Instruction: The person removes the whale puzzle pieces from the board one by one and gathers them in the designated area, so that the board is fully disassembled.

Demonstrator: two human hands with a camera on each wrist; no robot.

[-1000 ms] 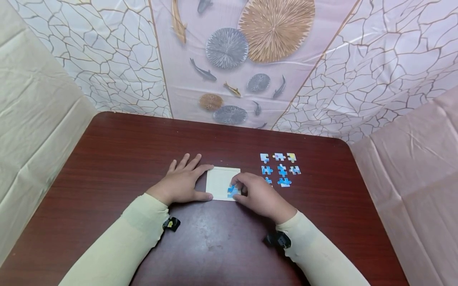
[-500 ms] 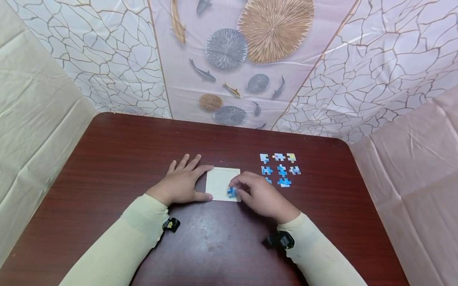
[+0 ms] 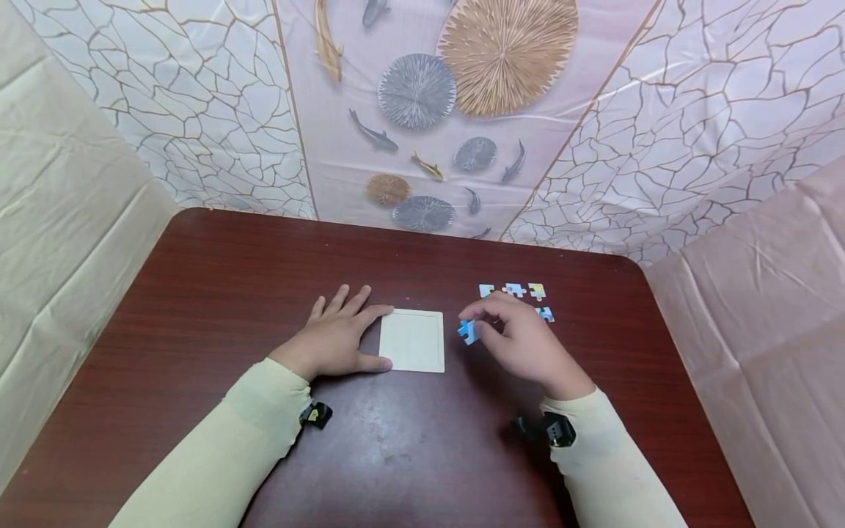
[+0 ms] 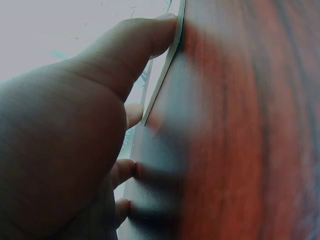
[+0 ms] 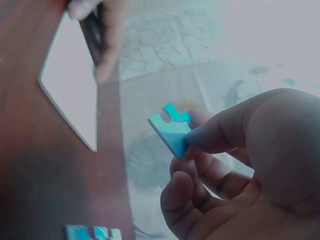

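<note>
Between thumb and fingertips, my right hand (image 3: pixel 521 341) pinches a blue jigsaw puzzle piece (image 3: pixel 468 332) above the table, right of a square white puzzle board (image 3: pixel 412 341). In the right wrist view the puzzle piece (image 5: pixel 172 132) shows a notch and a straight edge. Fingers spread, my left hand (image 3: pixel 337 334) lies flat on the table, its thumb and index fingertip touching the board's left edge. The left wrist view has the thumb (image 4: pixel 145 37) resting on the board's edge (image 4: pixel 162 80). No piece lies on the board.
Loose puzzle pieces (image 3: pixel 515 290) lie on the dark red-brown table (image 3: pixel 264 249) behind my right hand, which hides some of them. A patterned cloth (image 3: pixel 422 161) hangs behind the table's far edge, with plain cloth at both sides.
My right hand has lifted the puzzle piece off the board's lower right corner and carried it to the right, now covering some loose pieces. The left hand has stayed put.
</note>
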